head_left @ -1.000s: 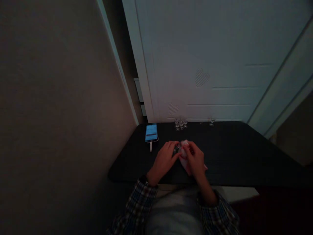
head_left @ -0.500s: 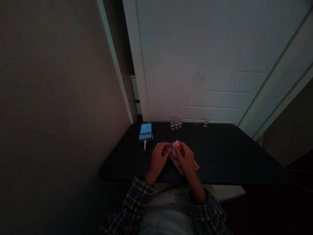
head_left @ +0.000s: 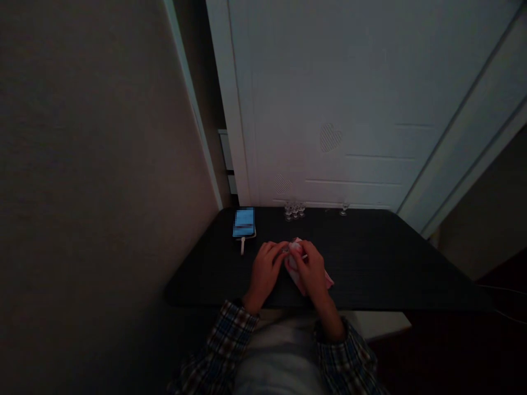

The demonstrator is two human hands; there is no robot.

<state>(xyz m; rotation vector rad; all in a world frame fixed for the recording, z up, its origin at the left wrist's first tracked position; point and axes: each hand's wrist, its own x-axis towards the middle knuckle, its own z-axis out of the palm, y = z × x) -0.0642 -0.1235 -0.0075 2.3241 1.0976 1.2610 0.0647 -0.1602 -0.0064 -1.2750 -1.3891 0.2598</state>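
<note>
My left hand (head_left: 264,270) is closed, its thumb and fingertips pinching a small clear glass (head_left: 285,249) that the fingers mostly hide. A pink and white cloth (head_left: 295,277) is bunched in my right hand (head_left: 313,270), pressed up against that glass. The cloth's loose end hangs below the right hand, towards the table's near edge. Both hands meet above the near middle of the dark table (head_left: 370,263). Several small stemmed glasses (head_left: 293,210) stand in a cluster at the table's back, and a single stemmed glass (head_left: 344,209) stands apart to their right.
A lit phone (head_left: 244,222) lies at the back left with a white cable plug (head_left: 242,245) at its near end. Behind the table rises a white panel (head_left: 354,99) with heart patterns. A wall (head_left: 123,164) borders the left side.
My right fingers have shifted slightly on the bunched cloth against the small glass. The left hand keeps its pinch. The whole view has moved a little.
</note>
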